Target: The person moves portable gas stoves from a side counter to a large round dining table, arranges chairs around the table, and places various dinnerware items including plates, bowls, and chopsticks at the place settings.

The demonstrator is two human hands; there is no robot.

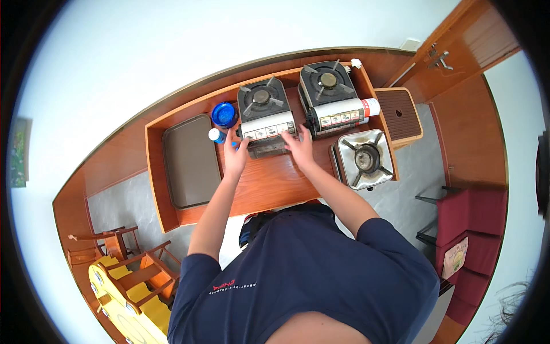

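Observation:
A portable gas stove (261, 112) with a black top and a silver front cover stands on the reddish wooden table (275, 180). My left hand (235, 158) is at its front left corner, fingers spread. My right hand (301, 150) is at its front right, fingers apart and thumb over the front panel. Whether either hand touches the stove is hard to tell. Beside my left hand stands a blue can with a white cap (217, 136). A round blue container (224, 115) sits behind that can. Some small blue item is partly hidden by my left fingers.
A second portable stove (328, 86) stands at the back right, a gas canister (371, 107) sticking out of its side. Nearer is a square silver burner (365, 159). A brown tray (192, 161) lies at left. Raised wooden rims edge the table. A stool (397, 112) stands at right.

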